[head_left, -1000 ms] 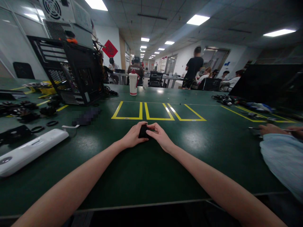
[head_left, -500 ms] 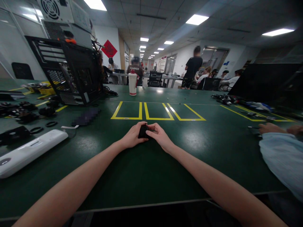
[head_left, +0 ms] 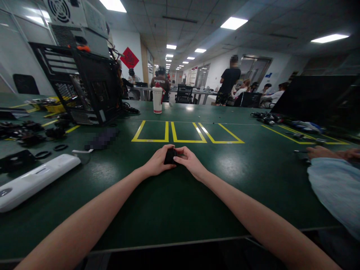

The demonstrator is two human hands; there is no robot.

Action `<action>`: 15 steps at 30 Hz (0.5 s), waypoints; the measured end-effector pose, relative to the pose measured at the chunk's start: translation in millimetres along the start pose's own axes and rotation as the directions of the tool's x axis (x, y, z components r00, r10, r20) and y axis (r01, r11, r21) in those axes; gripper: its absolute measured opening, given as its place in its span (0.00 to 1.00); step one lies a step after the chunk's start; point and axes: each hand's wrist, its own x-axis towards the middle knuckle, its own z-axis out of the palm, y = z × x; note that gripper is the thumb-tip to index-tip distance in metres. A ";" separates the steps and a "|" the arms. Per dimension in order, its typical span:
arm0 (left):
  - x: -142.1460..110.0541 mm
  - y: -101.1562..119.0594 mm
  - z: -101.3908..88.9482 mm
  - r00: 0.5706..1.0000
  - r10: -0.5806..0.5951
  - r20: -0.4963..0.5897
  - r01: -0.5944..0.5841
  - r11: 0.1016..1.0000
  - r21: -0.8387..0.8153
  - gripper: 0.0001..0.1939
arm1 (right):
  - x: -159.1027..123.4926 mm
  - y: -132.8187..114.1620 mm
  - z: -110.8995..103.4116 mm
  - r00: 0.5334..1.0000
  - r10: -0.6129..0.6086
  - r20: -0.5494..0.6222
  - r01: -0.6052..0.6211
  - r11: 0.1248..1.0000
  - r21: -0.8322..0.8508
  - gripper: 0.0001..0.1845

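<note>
Between my hands is a small black block-like part [head_left: 169, 156], too dark to name its kind. My left hand [head_left: 158, 162] is closed around its left side, thumb along the near edge and fingers over the far one. From the right, my right hand [head_left: 189, 160] pinches at the part with thumb and fingertips. Whatever the right fingertips hold beyond its edge is hidden. Both hands are low over the green table [head_left: 174, 202], just in front of the yellow tape outlines [head_left: 189, 141].
To the left stand a black computer case [head_left: 92, 82] and a long white device [head_left: 39, 182], with black parts and rings around them. A white tumbler [head_left: 158, 99] is at the back. On the right, a co-worker's hand [head_left: 322, 152] and blue sleeve [head_left: 334, 183] reach over the table.
My hands and the black part look almost unchanged. The co-worker's hand at the right has shifted very slightly.
</note>
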 end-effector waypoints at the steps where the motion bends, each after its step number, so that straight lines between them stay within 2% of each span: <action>1: -0.1 0.1 -0.1 1.000 0.001 0.000 -0.001 1.000 -0.002 0.33 | -0.5 -0.8 0.7 1.000 -0.011 -0.001 0.011 1.000 0.010 0.15; 6: 0.2 0.6 -0.1 1.000 -0.009 0.012 0.010 1.000 -0.004 0.34 | -0.1 1.5 1.0 0.997 -0.060 -0.045 0.058 0.997 -0.042 0.11; 12: 0.1 1.4 -0.5 1.000 -0.011 0.018 0.011 1.000 0.015 0.34 | -0.3 0.8 -1.3 1.000 0.005 -0.022 -0.007 0.996 -0.084 0.14; 15: -0.1 2.3 -1.4 1.000 -0.005 0.025 0.004 1.000 0.029 0.33 | -1.9 -2.7 0.0 1.000 0.004 -0.001 -0.004 0.999 -0.033 0.15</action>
